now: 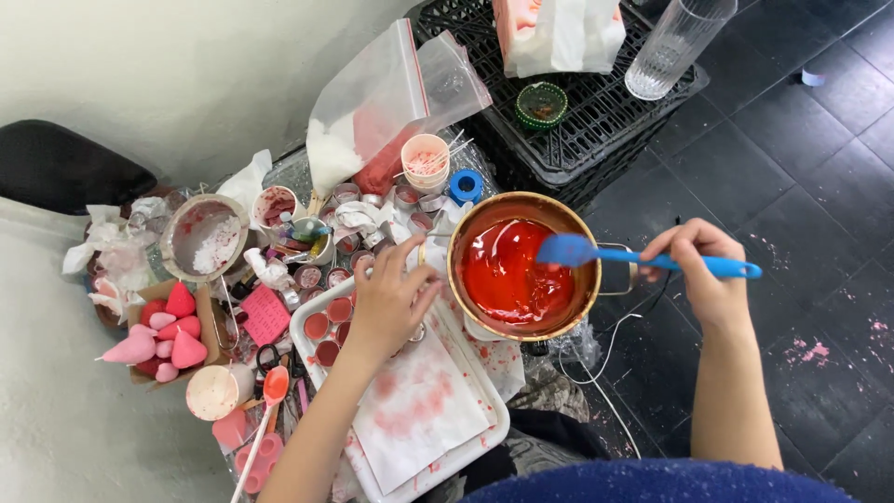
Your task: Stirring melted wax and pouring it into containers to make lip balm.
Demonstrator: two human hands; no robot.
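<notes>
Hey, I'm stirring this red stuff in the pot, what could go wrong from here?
The pot of red liquid sits beside a cable; a tip or splash might wet it. The blue spatula in your right hand is lifted over the rim and could drip onto the already spattered tray. Your left hand reaches among small filled cups close to the pot and may knock them.
</notes>
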